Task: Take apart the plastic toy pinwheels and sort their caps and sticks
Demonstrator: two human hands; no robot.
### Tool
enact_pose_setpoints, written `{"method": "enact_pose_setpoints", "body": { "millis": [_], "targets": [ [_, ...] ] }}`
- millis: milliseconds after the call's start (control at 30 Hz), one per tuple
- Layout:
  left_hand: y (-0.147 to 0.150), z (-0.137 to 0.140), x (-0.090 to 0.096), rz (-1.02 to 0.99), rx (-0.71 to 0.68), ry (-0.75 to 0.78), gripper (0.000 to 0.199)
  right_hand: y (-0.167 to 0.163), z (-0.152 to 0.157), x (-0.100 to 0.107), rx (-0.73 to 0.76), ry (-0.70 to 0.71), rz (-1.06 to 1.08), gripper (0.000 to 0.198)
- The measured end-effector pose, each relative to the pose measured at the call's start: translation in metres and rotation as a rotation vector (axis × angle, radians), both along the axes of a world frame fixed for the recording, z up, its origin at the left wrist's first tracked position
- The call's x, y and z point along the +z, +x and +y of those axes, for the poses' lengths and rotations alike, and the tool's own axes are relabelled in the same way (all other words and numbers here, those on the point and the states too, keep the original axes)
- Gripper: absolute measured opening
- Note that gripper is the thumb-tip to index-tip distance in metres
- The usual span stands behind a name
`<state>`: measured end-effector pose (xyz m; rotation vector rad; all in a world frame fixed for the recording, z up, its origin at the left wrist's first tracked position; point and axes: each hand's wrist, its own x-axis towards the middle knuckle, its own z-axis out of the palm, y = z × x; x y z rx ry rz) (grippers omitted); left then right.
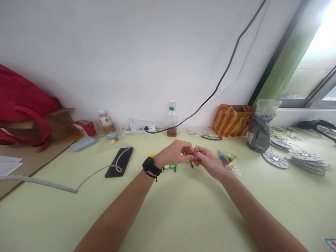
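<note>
My left hand, with a dark watch on its wrist, meets my right hand above the table. Both hands pinch a small red piece between their fingertips; its kind is too small to make out. Just under and behind the hands lie small colourful plastic pieces, partly hidden by my left hand. To the right of my right hand rests a clear bag with blue, yellow, green and red pieces in it.
A black phone with a white cable lies left. Along the wall stand a power strip, a bottle and a red-yellow striped bag. White slotted discs are stacked right. A black cable hangs across the wall.
</note>
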<state>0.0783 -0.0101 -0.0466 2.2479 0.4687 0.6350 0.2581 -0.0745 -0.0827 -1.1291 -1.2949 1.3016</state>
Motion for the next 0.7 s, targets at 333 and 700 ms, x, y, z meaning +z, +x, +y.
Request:
{"method": "enact_pose_setpoints", "body": {
  "millis": [333,700],
  "targets": [
    [-0.001,0.003,-0.012,0.216,0.003,0.049,0.01,0.022,0.017,-0.03,-0.222,0.28,-0.841,0.032],
    [-0.002,0.009,-0.025,0.394,0.036,0.123,0.007,0.078,0.003,0.001,-0.122,0.162,-1.126,0.026]
  ]
}}
